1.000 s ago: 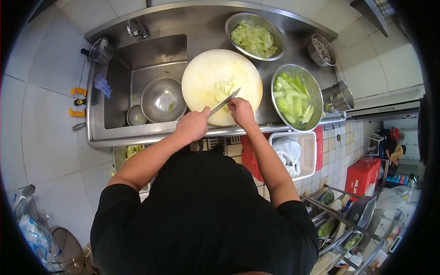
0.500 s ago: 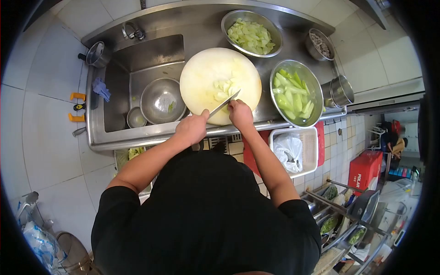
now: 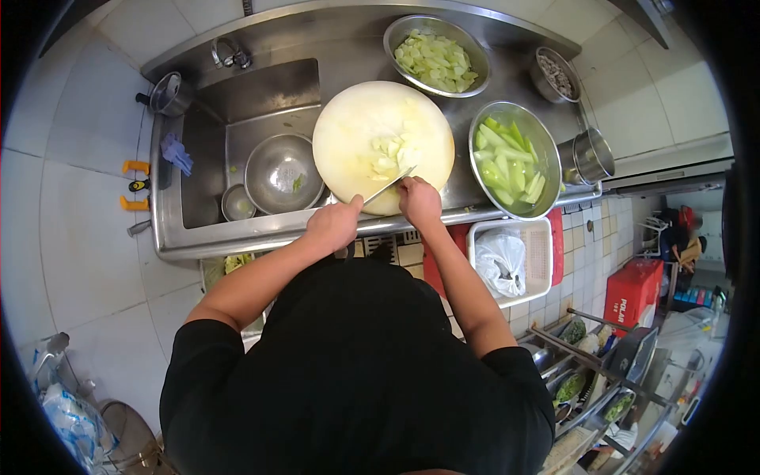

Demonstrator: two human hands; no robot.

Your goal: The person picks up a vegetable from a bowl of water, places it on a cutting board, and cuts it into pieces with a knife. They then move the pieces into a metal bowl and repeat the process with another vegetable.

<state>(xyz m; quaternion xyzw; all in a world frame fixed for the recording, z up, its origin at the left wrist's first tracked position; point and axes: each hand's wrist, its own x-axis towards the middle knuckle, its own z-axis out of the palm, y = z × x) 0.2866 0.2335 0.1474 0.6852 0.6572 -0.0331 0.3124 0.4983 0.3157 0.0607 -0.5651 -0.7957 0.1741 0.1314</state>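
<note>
My left hand (image 3: 333,226) is closed around the handle of a kitchen knife (image 3: 385,190), whose blade points away and to the right over the round white cutting board (image 3: 348,127). Close by the blade, at the board's near right edge, is my right hand (image 3: 420,202), its fingers curled together; what they hold is hidden beneath them. Just beyond the blade lies a small heap of pale green vegetable slices (image 3: 392,154). To the right, a steel bowl (image 3: 552,190) contains long peeled green vegetable pieces (image 3: 508,162).
Behind the board stands a steel bowl (image 3: 389,47) of sliced vegetable. A small bowl (image 3: 556,75) with greyish contents and steel containers (image 3: 594,154) are at the right. The sink (image 3: 206,190) at left holds a metal basin (image 3: 273,170). Below the counter sits a white basket (image 3: 540,261).
The knife blade has tipped lower and shifted slightly toward me at the slices. Both hands stay in nearly the same places, and the whole view has shifted slightly.
</note>
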